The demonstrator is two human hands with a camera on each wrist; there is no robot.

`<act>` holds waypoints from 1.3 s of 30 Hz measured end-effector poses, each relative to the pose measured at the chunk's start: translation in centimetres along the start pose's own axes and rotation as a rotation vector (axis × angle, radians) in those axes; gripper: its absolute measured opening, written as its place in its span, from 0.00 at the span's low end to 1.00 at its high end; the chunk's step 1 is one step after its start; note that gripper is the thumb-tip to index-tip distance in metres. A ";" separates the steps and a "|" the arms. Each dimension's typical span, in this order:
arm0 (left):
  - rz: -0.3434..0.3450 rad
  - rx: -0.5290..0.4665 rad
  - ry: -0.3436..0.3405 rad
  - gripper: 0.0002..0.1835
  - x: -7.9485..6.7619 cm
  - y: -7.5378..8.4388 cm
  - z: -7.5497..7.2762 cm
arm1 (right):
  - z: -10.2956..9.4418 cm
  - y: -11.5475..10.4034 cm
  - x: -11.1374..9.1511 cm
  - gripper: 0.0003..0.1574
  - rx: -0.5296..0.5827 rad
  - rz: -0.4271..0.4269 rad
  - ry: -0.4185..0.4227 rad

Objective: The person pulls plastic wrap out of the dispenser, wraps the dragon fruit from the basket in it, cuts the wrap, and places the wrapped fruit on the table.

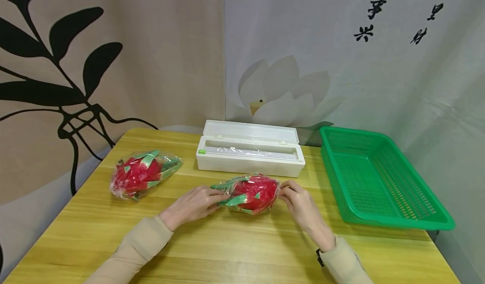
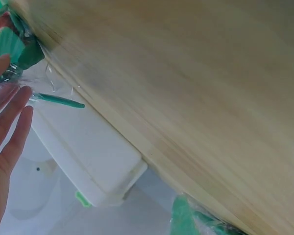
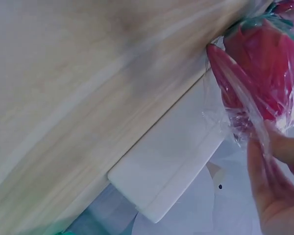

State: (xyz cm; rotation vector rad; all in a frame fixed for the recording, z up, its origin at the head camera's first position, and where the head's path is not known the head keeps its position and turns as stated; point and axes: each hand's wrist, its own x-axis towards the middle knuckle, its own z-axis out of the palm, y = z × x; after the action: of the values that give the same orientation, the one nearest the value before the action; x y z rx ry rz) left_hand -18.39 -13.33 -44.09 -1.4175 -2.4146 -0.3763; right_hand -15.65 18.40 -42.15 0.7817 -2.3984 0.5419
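A red dragon fruit (image 1: 257, 193) with green leafy tips lies on its side on the table, covered in clear plastic wrap (image 3: 242, 105). My left hand (image 1: 198, 204) is at its leafy end, thumb and fingers round the wrapped tips; in the left wrist view a green leaf tip (image 2: 61, 100) sticks out past the fingers. At the red end my right hand (image 1: 299, 204) pinches a gathered fold of the wrap between thumb and fingers. A second wrapped dragon fruit (image 1: 140, 172) rests at the table's left, away from both hands.
Behind the fruit stands a white wrap dispenser box (image 1: 246, 164), its lid (image 1: 250, 131) raised and a film roll inside. A green plastic basket (image 1: 398, 223) sits at the right of the wooden table (image 1: 242, 250). A printed curtain (image 1: 178, 65) hangs behind.
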 end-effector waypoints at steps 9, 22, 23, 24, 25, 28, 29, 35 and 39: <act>-0.012 -0.075 -0.018 0.20 0.2 -0.2 0.1 | 0.6 1.6 0.7 0.12 0.220 0.069 -0.130; -0.015 -0.174 0.078 0.22 0.2 -0.5 0.1 | 0.3 2.4 0.3 0.09 0.235 0.103 -0.082; -0.025 -0.176 0.085 0.22 0.3 -0.5 0.1 | 0.2 2.4 0.2 0.09 0.240 0.110 -0.090; -0.040 -0.183 0.091 0.22 0.3 -0.4 0.1 | 0.2 2.4 0.2 0.09 0.246 0.118 -0.098; -0.059 -0.194 0.094 0.22 0.4 -0.4 0.1 | 0.1 2.4 0.1 0.09 0.255 0.130 -0.110; -0.132 -0.241 0.112 0.19 0.6 -0.2 0.1 | -0.1 2.2 0.1 0.09 0.295 0.193 -0.151; -0.157 -0.261 0.116 0.17 0.8 -0.1 0.1 | -0.2 2.2 0.1 0.09 0.310 0.224 -0.166; -0.252 -0.358 0.108 0.10 1.6 0.0 0.2 | 0.0 2.0 0.2 0.05 0.347 0.355 -0.191; -0.270 -0.384 0.106 0.10 1.7 -0.1 0.3 | 0.2 1.8 0.4 0.05 0.288 0.370 -0.143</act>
State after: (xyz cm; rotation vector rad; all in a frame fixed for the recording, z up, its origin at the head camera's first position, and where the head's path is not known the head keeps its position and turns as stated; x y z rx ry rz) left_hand -19.29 -11.86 -43.72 -1.1678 -2.5419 -0.9997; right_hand -17.13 19.53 -42.41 0.5028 -2.6499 1.0280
